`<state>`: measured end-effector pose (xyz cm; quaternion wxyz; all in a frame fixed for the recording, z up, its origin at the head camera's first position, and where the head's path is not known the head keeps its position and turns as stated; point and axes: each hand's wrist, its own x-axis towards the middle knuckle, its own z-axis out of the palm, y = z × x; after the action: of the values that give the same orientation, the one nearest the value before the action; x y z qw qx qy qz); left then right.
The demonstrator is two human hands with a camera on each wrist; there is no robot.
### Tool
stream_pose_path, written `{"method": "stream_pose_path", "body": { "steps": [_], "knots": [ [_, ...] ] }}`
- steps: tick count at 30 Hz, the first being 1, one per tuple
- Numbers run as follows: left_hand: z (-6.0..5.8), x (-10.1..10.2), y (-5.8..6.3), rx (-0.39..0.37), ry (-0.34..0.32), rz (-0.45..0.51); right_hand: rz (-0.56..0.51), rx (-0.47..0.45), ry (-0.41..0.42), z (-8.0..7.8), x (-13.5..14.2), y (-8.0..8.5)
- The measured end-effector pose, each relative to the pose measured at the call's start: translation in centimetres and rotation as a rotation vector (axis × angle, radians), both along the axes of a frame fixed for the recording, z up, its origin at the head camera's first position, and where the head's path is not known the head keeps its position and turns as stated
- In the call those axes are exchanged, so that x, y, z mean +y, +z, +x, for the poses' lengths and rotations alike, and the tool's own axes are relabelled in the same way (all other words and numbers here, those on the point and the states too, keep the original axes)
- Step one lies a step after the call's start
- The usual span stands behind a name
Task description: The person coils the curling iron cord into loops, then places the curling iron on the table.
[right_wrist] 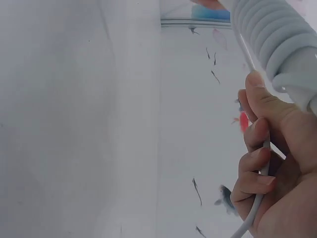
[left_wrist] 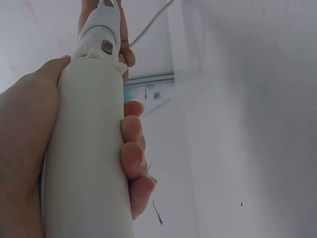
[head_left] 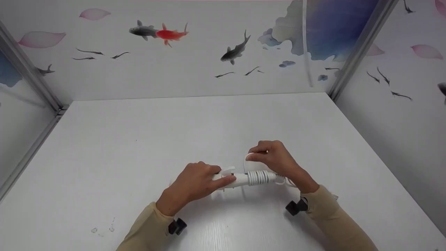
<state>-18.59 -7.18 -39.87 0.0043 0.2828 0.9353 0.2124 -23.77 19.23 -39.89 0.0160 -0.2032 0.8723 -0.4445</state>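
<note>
A white, wand-shaped electric appliance (head_left: 240, 180), like a curling iron, lies crosswise between the hands, close over the table. My left hand (head_left: 195, 182) grips its thick body (left_wrist: 91, 148), thumb on one side and fingers curled round the other. Beyond that grip, a small dark button (left_wrist: 107, 46) shows near the neck. White cord is wound in several coils (head_left: 258, 177) round the narrower end. My right hand (head_left: 277, 158) pinches a loose stretch of the cord (right_wrist: 258, 198) above the coils, with its other fingers curled round it. Part of the body is hidden under my left hand.
The white table (head_left: 195, 129) has a back wall (head_left: 195, 73) printed with fish and petals, and side walls left and right. Small clear marks (head_left: 94, 230) are on the tabletop at the front left. A black wrist camera (head_left: 296, 207) hangs under the right sleeve.
</note>
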Motion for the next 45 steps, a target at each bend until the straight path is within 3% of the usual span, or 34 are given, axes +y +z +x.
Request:
{"method": "stream_pose_path", "body": {
  "steps": [8,14,19,23,31,38,45],
  "knots": [
    [0.0,0.3,0.4,-0.004,0.072,0.005,-0.100,0.127,0.006,0.9,0.0,1.5],
    [0.0,0.6,0.2,0.008,0.121,-0.016,-0.047,0.265,-0.002,2.1,-0.6,2.5],
    [0.0,0.7,0.2,0.073,0.167,-0.026,-0.001,0.365,0.009,2.7,-1.1,2.9],
    [0.0,0.7,0.3,0.126,0.233,-0.027,0.019,0.394,0.036,3.0,-1.3,3.1],
    [0.2,0.7,0.5,0.160,0.351,0.021,0.000,0.488,0.107,3.5,-1.1,3.4],
    [0.1,0.1,0.3,0.207,0.433,0.057,-0.064,0.471,0.214,3.6,-1.1,3.5],
    [-0.1,-0.1,0.7,0.220,0.449,0.083,0.033,0.335,0.334,3.6,-0.3,4.2]
  ]
}}
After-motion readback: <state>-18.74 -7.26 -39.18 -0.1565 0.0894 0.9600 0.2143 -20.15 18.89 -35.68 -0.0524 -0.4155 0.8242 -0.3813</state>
